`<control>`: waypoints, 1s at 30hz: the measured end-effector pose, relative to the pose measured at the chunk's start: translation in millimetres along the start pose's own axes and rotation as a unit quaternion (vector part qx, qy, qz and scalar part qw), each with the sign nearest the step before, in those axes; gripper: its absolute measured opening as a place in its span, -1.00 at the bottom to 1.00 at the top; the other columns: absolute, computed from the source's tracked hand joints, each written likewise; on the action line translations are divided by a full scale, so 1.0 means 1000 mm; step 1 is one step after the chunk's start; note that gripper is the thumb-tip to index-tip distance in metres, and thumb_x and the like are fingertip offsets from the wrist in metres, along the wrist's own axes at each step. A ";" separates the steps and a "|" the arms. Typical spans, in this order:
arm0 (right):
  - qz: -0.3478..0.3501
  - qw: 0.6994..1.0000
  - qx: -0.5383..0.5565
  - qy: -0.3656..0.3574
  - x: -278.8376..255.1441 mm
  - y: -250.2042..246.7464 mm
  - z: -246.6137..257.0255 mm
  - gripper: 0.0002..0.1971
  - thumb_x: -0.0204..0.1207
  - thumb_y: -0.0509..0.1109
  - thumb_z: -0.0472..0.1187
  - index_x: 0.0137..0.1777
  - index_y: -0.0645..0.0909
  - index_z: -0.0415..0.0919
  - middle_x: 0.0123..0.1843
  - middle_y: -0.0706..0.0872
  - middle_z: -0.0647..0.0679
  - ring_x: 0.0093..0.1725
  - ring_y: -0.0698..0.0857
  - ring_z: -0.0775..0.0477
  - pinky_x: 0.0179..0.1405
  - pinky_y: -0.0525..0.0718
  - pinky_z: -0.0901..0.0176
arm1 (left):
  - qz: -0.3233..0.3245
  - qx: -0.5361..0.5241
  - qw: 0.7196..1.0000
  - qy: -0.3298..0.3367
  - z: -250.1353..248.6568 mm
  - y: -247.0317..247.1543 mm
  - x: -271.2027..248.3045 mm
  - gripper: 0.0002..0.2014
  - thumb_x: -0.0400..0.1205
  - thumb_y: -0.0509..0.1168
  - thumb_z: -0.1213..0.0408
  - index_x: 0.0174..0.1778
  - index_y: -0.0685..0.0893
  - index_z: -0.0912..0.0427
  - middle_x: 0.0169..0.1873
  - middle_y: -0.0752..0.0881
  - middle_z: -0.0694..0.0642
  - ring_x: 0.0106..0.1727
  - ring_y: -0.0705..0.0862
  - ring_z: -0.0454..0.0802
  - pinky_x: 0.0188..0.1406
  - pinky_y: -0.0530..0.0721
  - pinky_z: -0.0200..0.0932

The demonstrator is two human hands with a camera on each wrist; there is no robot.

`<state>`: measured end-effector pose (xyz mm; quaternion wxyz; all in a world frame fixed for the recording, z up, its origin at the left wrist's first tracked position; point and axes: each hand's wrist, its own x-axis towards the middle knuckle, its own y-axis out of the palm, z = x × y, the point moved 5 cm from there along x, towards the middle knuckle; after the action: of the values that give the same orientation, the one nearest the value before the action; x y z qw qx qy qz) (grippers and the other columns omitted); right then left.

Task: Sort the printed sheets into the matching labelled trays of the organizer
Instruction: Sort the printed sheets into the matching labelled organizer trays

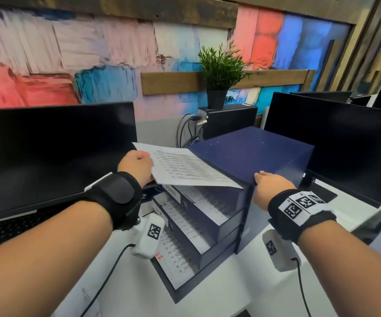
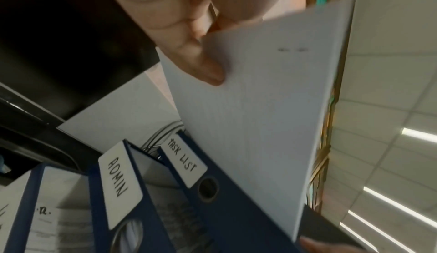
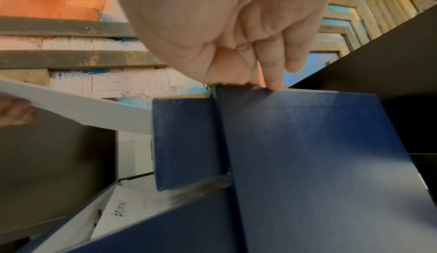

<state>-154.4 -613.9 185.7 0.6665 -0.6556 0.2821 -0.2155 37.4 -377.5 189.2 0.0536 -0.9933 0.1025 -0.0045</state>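
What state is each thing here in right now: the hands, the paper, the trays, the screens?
Left hand: pinches the sheet's edge.
Printed sheet: held above the pulled-out trays, partly into the organizer's top.
Right hand: fingers rest on the organizer top edge.
ADMIN tray: pulled out, holds papers.
Monitors: dark.

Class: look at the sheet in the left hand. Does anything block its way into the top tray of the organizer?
Nothing visible does. The left hand pinches the sheet, whose far edge already reaches the mouth of the TASK LIST tray. The right hand rests on the organizer at its top corner, beside the opening.
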 end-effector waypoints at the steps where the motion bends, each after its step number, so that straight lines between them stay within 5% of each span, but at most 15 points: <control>1: 0.002 1.000 0.001 -0.001 0.000 0.000 0.000 -0.50 0.58 0.12 -0.28 0.55 0.27 -0.21 0.57 0.31 -0.07 0.52 0.37 -0.16 0.44 0.43 -0.04 | 0.020 0.000 1.000 -0.001 0.003 0.009 0.000 -0.87 0.60 0.22 0.43 -0.09 0.63 0.14 0.02 0.71 0.23 -0.04 0.71 0.14 0.05 0.72 0.03; 5: 0.006 1.000 0.007 -0.004 0.001 0.000 -0.001 -0.50 0.59 0.12 -0.29 0.55 0.26 -0.21 0.58 0.30 -0.09 0.53 0.36 -0.17 0.45 0.42 -0.03 | 0.105 -0.002 0.994 -0.032 0.011 0.041 -0.007 -0.78 0.67 0.16 0.43 0.09 0.71 0.24 -0.10 0.73 0.16 -0.15 0.70 -0.02 -0.07 0.73 -0.17; 9: 0.010 1.000 0.008 -0.004 0.001 0.002 -0.001 -0.49 0.58 0.12 -0.30 0.55 0.25 -0.22 0.58 0.29 -0.09 0.52 0.38 -0.18 0.43 0.43 -0.03 | 0.187 0.194 0.960 0.076 0.006 0.064 -0.022 -0.54 0.64 0.08 0.53 0.39 0.58 0.08 0.15 0.61 0.05 -0.26 0.58 -0.04 -0.24 0.64 -0.21; 11: 0.015 1.000 0.007 -0.002 0.001 0.002 -0.001 -0.48 0.57 0.13 -0.30 0.55 0.24 -0.22 0.58 0.28 -0.09 0.51 0.38 -0.18 0.43 0.44 -0.03 | 0.218 0.295 0.921 0.133 0.005 0.074 -0.028 -0.47 0.61 0.08 0.54 0.48 0.48 0.06 0.34 0.49 0.04 0.07 0.65 0.06 -0.06 0.61 -0.26; 13: 0.018 1.000 0.005 -0.001 0.001 0.002 0.000 -0.46 0.56 0.13 -0.31 0.56 0.22 -0.22 0.59 0.26 -0.08 0.52 0.37 -0.17 0.42 0.44 -0.03 | 0.238 0.377 0.878 0.177 0.008 0.085 -0.031 -0.41 0.59 0.10 0.53 0.55 0.38 0.06 0.48 0.38 0.03 0.44 0.45 0.04 0.38 0.46 -0.18; 15: 0.019 1.000 0.004 -0.001 0.001 0.002 0.000 -0.45 0.56 0.14 -0.32 0.57 0.21 -0.21 0.60 0.24 -0.07 0.53 0.36 -0.16 0.41 0.45 -0.03 | 0.245 0.415 0.854 0.196 0.012 0.094 -0.030 -0.37 0.57 0.12 0.52 0.58 0.32 0.03 0.52 0.33 0.03 0.53 0.30 0.02 0.53 0.30 -0.11; 19: 0.020 1.000 0.004 0.000 0.001 0.003 0.000 -0.45 0.55 0.14 -0.32 0.56 0.21 -0.21 0.60 0.24 -0.06 0.53 0.36 -0.15 0.41 0.45 -0.03 | 0.248 0.469 0.824 0.201 0.020 0.110 -0.026 -0.30 0.55 0.12 0.59 0.60 0.27 -0.02 0.47 0.32 0.04 0.49 0.25 0.05 0.48 0.31 -0.17; 23: 0.025 1.000 0.002 -0.002 0.001 0.003 0.000 -0.45 0.56 0.14 -0.33 0.57 0.19 -0.22 0.60 0.23 -0.07 0.55 0.33 -0.16 0.45 0.43 -0.05 | 0.208 0.509 0.804 0.226 0.018 0.117 -0.023 -0.29 0.49 0.19 0.56 0.51 0.35 -0.15 0.37 0.29 -0.04 0.34 0.33 0.02 0.17 0.45 -0.24; 26: 0.028 1.000 -0.001 -0.002 0.001 0.003 0.001 -0.45 0.57 0.13 -0.32 0.58 0.18 -0.22 0.61 0.23 -0.07 0.56 0.31 -0.15 0.45 0.43 -0.04 | 0.228 0.556 0.750 0.277 0.014 0.121 -0.025 -0.27 0.46 0.17 0.55 0.53 0.30 -0.12 0.49 0.26 -0.16 0.44 0.25 0.06 0.26 0.36 -0.14; 30: 0.029 1.000 -0.001 0.002 0.001 0.003 0.000 -0.44 0.56 0.13 -0.33 0.58 0.19 -0.21 0.60 0.23 -0.07 0.55 0.32 -0.15 0.42 0.44 -0.05 | 0.273 0.577 0.720 0.272 0.009 0.130 -0.027 -0.10 0.39 0.18 0.62 0.59 0.15 -0.21 0.52 0.29 -0.14 0.46 0.30 0.10 0.34 0.36 -0.01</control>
<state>-153.4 -614.4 182.9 0.6712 -0.6474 0.3029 -0.1967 -15.4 -497.1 166.2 0.5855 -0.6549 0.3566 -0.3180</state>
